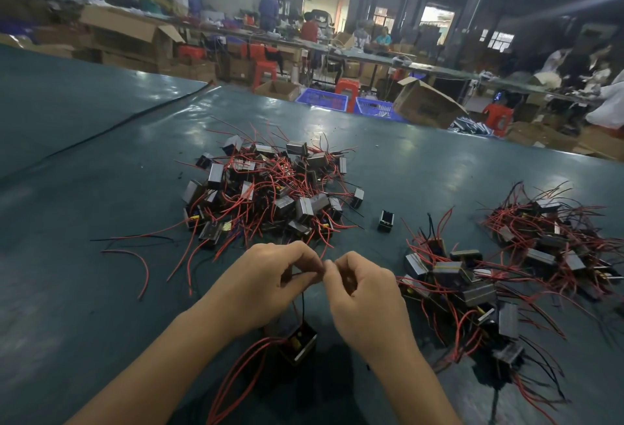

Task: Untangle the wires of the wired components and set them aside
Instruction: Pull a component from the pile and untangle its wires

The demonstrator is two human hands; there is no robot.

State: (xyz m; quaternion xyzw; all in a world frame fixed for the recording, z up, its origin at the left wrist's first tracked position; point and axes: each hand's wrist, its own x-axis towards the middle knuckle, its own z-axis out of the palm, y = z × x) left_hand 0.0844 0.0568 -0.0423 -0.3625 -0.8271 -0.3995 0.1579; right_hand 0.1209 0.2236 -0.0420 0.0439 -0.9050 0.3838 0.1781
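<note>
A loose red wire (135, 264) curls alone on the dark green table (84, 140) at the far left, apart from everything else. Next to the right, in the middle of the table, sits the big tangled pile (266, 191) of small black and grey wired components, red and black leads sticking out on all sides. In front of it, close to the camera, the left hand (266, 284) and the right hand (363, 293) meet fingertip to fingertip, each with thumb and forefinger closed in a pinch on a thin black wire (302, 306). That wire drops straight down from the pinch to one wired component (299, 343) hanging or resting just below, between the wrists, with long red leads (236, 370) looping off toward the lower left. A single component (385, 221) stands by itself just right of the big pile. Further right lies a second heap (459, 286) of components, near the right hand, and beyond it a third heap (553, 235) toward the table's right edge.
</note>
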